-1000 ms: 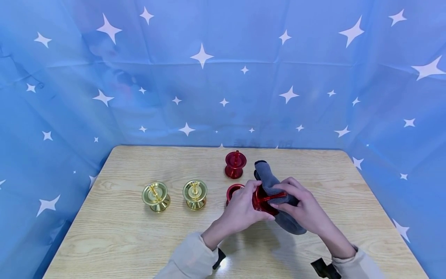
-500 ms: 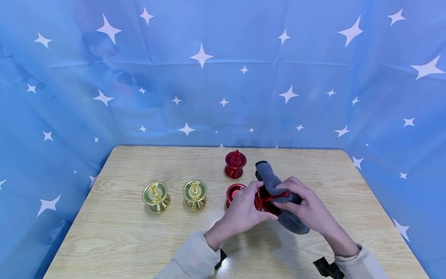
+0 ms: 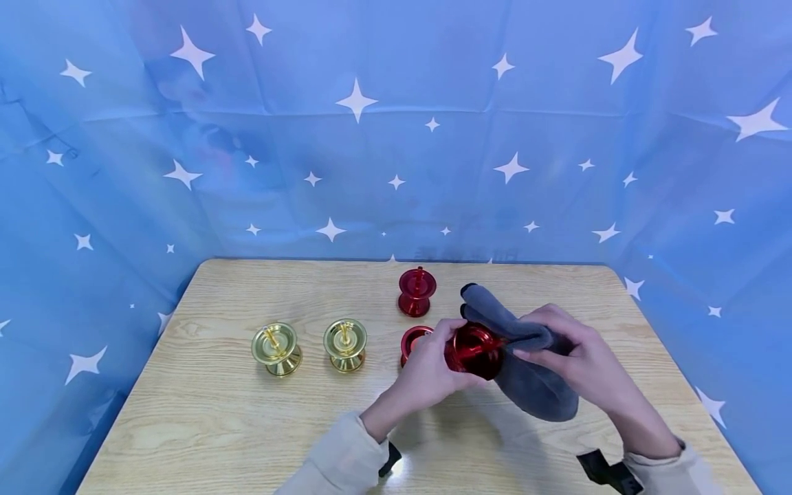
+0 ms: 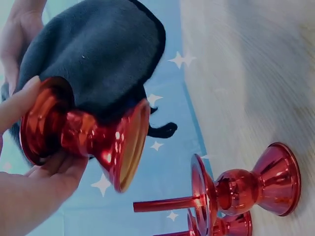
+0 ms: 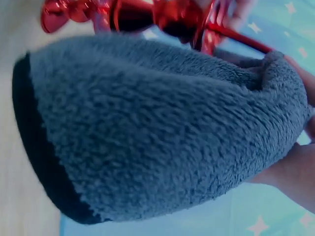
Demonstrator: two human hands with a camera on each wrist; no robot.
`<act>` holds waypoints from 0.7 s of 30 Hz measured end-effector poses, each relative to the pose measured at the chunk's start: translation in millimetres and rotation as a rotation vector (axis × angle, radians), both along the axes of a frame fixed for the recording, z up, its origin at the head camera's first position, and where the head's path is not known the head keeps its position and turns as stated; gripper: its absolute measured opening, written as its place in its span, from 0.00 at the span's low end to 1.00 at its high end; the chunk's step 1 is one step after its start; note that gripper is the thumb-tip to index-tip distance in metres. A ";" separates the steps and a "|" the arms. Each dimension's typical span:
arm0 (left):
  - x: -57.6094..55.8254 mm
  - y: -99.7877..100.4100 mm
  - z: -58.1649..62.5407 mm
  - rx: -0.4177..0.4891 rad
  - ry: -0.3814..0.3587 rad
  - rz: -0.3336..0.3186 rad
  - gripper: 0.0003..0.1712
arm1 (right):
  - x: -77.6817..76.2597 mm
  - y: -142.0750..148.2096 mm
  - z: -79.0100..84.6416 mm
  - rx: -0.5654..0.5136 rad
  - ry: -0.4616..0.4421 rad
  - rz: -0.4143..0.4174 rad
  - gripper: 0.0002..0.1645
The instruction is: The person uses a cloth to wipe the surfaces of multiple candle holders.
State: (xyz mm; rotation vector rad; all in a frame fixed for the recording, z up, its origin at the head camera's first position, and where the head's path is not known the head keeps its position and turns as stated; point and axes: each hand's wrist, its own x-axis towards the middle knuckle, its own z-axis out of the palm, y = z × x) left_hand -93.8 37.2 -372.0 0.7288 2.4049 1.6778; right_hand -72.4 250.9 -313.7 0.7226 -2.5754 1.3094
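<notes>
My left hand (image 3: pixel 427 375) grips a shiny red candle holder (image 3: pixel 473 354) by its dish, tilted above the table. In the left wrist view, the holder's flared hollow base (image 4: pixel 133 147) points away from the fingers. A dark grey plush cloth (image 3: pixel 538 392) is pinched in my right hand (image 3: pixel 578 357), folded about the end of the holder's central rod. The right wrist view shows the red rod (image 5: pixel 246 42) running into the cloth's fold, which hides its tip. One end of the cloth hangs below the right hand, and black trim edges it.
Beside the left hand, partly covered by it, stands a second red candle holder (image 3: pixel 413 338). Another red candle holder (image 3: pixel 416 295) is farther back. Two gold candle holders (image 3: pixel 276 350) stand upright to the left on the wooden table (image 3: pixel 247 426).
My right hand has moved right with the cloth, out along the rod, uncovering more of the dish. The left hand and its candle holder have shifted only slightly.
</notes>
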 end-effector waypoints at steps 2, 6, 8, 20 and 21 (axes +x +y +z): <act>-1.8 -2.7 0.0 0.096 -0.053 -0.022 0.45 | 0.2 1.4 2.9 0.010 0.020 -0.037 0.22; -5.2 -6.2 4.9 0.237 -0.126 -0.100 0.43 | -1.4 -1.7 0.4 0.054 0.038 -0.028 0.25; -6.3 -6.7 7.8 0.257 -0.149 -0.127 0.43 | -2.2 -5.0 -3.6 0.080 0.057 -0.007 0.27; -3.2 -5.2 17.2 0.233 -0.232 -0.131 0.37 | -9.4 -13.4 -13.6 0.111 0.123 0.137 0.25; -2.9 -5.1 17.1 0.215 -0.227 -0.136 0.37 | -10.1 -12.9 -14.6 0.101 0.112 0.156 0.25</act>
